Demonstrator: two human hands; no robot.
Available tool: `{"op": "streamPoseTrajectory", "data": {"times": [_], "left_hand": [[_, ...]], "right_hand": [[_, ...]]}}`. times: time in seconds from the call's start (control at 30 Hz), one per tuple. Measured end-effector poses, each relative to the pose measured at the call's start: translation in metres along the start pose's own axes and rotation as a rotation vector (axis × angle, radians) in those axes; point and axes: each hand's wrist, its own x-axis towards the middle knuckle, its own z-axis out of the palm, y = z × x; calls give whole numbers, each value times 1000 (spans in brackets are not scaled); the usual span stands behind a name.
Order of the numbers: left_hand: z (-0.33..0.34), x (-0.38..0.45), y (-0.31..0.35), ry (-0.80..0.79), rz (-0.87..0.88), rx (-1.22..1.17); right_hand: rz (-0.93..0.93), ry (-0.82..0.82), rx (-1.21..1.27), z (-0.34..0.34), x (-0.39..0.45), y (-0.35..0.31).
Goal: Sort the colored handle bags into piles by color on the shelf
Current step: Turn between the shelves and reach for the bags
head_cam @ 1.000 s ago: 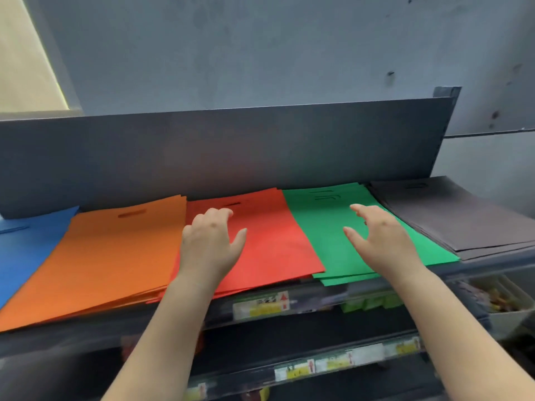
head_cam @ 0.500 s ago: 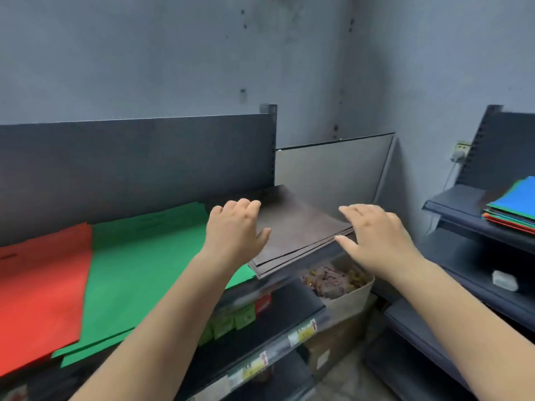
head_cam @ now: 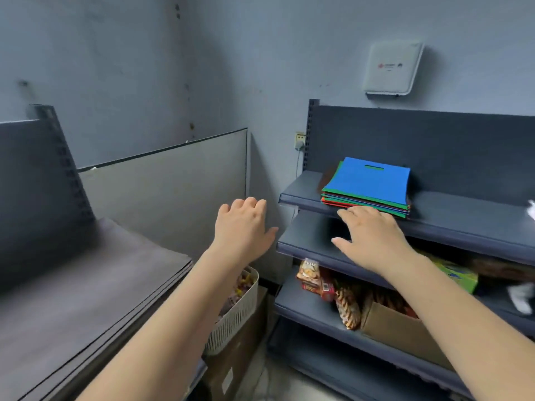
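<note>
Bag stack (head_cam: 368, 184) overhangs shelf edge (head_cam: 301, 201) above right hand (head_cam: 373, 237)

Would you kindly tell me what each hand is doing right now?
Left hand: open, holding nothing.
Right hand: open, holding nothing, reaching toward the mixed bag stack.

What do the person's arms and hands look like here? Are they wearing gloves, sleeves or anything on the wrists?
Both arms are bare as far as the view shows: no sleeves in sight. The left hand and the right hand wear no gloves, and no rings, watch or bands show on the fingers or wrists. No markings are visible.
</note>
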Motion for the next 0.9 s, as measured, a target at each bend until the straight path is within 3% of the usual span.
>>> {"op": "streamPoseTrajectory", "data": {"times": [0.43,0.9], "left_hand": [[69,185,82,-36,259,-124],[176,305,143,-218,270,-199]], "right_hand": [[314,-33,-11,39,84,113],[481,-121,211,122,169,217]]}}
